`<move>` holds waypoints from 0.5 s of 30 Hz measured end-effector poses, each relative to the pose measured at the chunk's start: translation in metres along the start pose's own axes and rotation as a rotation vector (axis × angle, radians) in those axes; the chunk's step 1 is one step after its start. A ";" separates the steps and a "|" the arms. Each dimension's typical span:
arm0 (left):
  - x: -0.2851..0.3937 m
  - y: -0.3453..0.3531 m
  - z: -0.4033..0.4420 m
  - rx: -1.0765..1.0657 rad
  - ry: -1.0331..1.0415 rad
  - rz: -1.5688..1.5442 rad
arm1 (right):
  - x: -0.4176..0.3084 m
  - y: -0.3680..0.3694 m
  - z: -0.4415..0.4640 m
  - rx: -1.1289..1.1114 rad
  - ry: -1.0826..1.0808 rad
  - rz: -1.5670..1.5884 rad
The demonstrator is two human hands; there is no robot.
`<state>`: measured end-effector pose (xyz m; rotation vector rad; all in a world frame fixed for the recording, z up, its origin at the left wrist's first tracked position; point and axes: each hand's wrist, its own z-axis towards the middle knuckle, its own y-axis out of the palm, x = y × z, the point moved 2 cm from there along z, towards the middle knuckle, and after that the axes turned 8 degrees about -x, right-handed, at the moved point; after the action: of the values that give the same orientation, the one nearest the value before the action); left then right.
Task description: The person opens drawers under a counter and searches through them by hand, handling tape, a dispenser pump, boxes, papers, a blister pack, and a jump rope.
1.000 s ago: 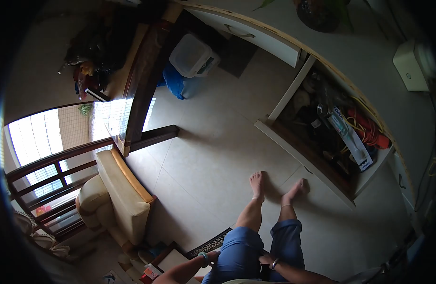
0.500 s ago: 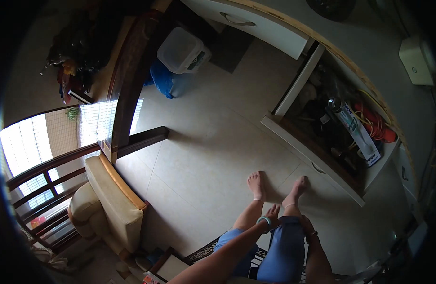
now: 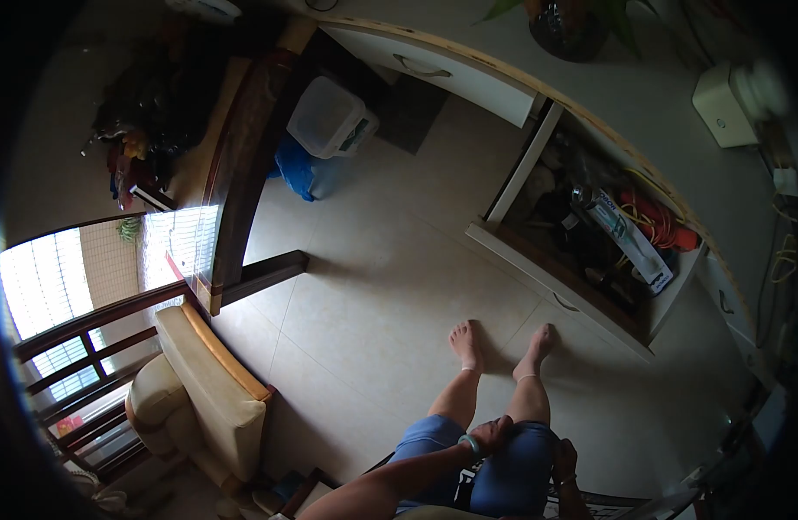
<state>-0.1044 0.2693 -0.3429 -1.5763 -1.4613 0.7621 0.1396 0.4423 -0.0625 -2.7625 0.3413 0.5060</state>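
Blue trousers [image 3: 512, 481] cover my thighs down to about the knees. My left hand [image 3: 492, 432], with a pale bangle at the wrist, is closed at the inner side of the right trouser leg, near its hem. On the outer side of that same leg, my right hand [image 3: 565, 459] has its fingers curled against the cloth. The fingertips of both hands are partly hidden. My bare feet [image 3: 467, 345] rest on the tiled floor beyond the hands.
An open drawer [image 3: 559, 303] juts out ahead on the right, holding a packaged tool [image 3: 633, 243], a red-orange item [image 3: 663, 227] and cables. A lidded plastic box [image 3: 325, 117] and a blue bag [image 3: 293, 169] are on the floor. A cream padded seat [image 3: 213, 381] stands left.
My left hand's fingers, spread before, have closed at the trouser leg. My right hand has shifted down along the outer side of the leg. The camera view has moved slightly.
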 end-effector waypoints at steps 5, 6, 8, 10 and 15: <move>0.003 -0.014 0.003 0.023 -0.005 -0.024 | -0.003 -0.030 -0.063 -0.178 -0.283 -0.190; 0.002 -0.016 0.003 0.032 -0.005 -0.022 | 0.004 -0.032 -0.061 -0.238 -0.211 -0.107; 0.000 -0.013 0.003 0.052 -0.014 -0.019 | 0.024 -0.031 -0.049 -0.344 -0.118 0.007; -0.003 -0.007 0.003 0.065 -0.025 -0.012 | 0.047 -0.032 -0.035 -0.439 -0.047 0.117; -0.006 -0.012 0.001 0.030 -0.042 0.049 | 0.095 -0.032 0.005 -0.578 0.076 0.258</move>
<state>-0.1121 0.2633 -0.3333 -1.5867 -1.4395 0.8463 0.2337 0.4568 -0.0949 -3.3220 0.6661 0.6473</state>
